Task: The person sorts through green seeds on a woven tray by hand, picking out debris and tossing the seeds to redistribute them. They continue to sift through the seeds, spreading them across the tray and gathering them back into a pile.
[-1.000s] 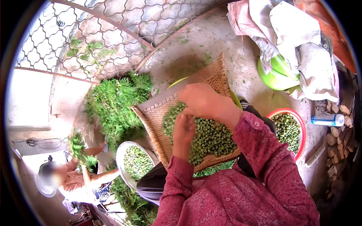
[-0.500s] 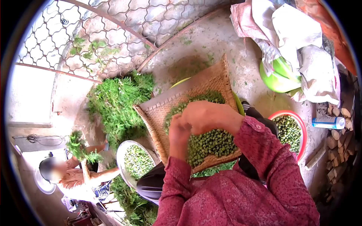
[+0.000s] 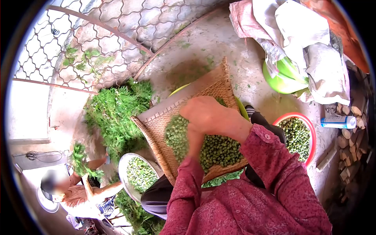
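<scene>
Over a woven tray (image 3: pixel 154 127) on my lap, my right hand (image 3: pixel 211 115) overlaps my left hand (image 3: pixel 195 141). The two appear to touch; their fingers are blurred or hidden, and I cannot make out anything in them. Small round green berries (image 3: pixel 221 150) lie in the tray on the right of my left wrist. Paler, blurred green ones (image 3: pixel 176 135) are on its left. A few more show beyond my right hand.
A red-rimmed basin (image 3: pixel 312 137) of berries stands right, a metal bowl (image 3: pixel 123 166) left. Leafy cut plants (image 3: pixel 117 113) lie on the floor. A person (image 3: pixel 78 194) at lower left holds green sprigs. Sacks (image 3: pixel 301 23), a green basin (image 3: pixel 284 78) and firewood (image 3: pixel 346 152) are right.
My hands have moved slightly up and now overlap more, the right one across the left. More berries show at the tray's left side. The whole view has shifted a little.
</scene>
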